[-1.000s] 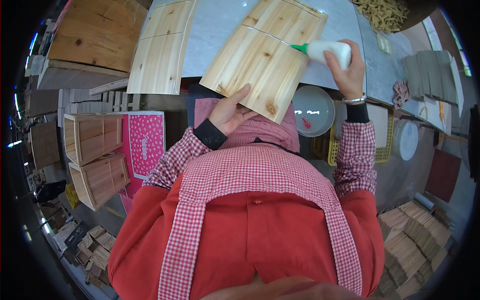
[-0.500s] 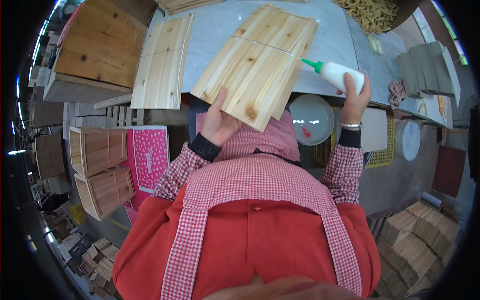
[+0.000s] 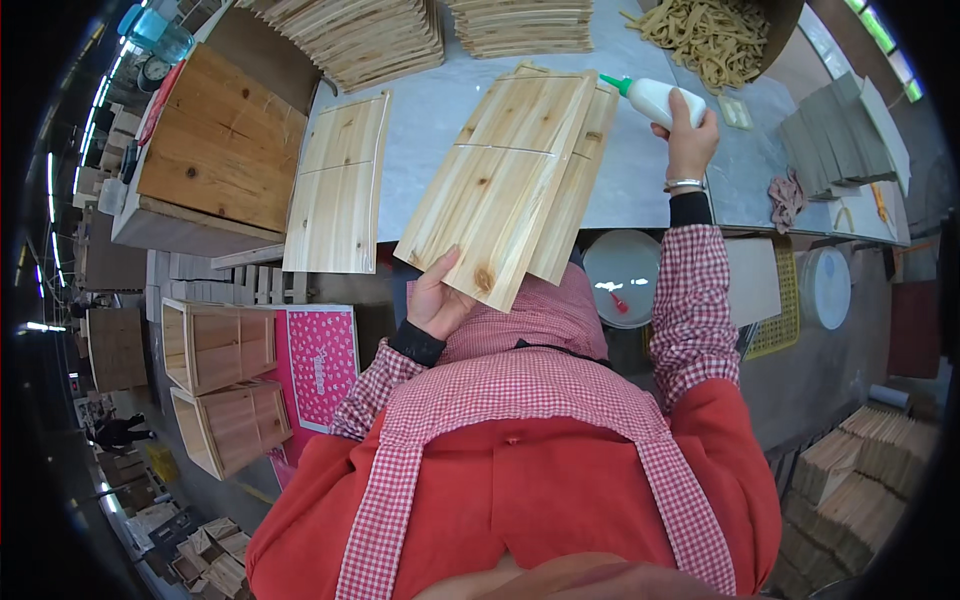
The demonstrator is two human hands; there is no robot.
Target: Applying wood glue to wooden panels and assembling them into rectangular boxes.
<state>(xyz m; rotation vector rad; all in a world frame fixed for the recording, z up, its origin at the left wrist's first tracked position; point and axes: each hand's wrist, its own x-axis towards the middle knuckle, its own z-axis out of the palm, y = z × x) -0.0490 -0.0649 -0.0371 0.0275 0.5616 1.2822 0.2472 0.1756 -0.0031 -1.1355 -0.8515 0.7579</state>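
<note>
My left hand (image 3: pixel 440 298) grips a pale knotty wooden panel (image 3: pixel 490 185) by its near left edge, thumb on top. The panel is tilted over the table's front edge, with a groove across it. Beneath it, to the right, a second wooden panel (image 3: pixel 572 205) sticks out. My right hand (image 3: pixel 690 138) is wrapped round a white squeeze bottle (image 3: pixel 655 100) with a green nozzle. The nozzle tip is at the panel's far right corner; whether it touches is too small to tell. Another grooved panel (image 3: pixel 335 190) lies to the left.
Stacks of wooden slats (image 3: pixel 360 45) stand at the back of the table (image 3: pixel 640 200). Wood-coloured strips (image 3: pixel 705 40) spill from a container at the far right, near grey boards (image 3: pixel 835 135). A wooden box (image 3: pixel 225 135) borders the left. Below are a round tub (image 3: pixel 622 285) and wooden crates (image 3: pixel 225 345).
My right hand has carried the bottle away from me, from the groove's right end to the panel's far right corner. My left hand keeps its grip. The view has tilted farther up the table.
</note>
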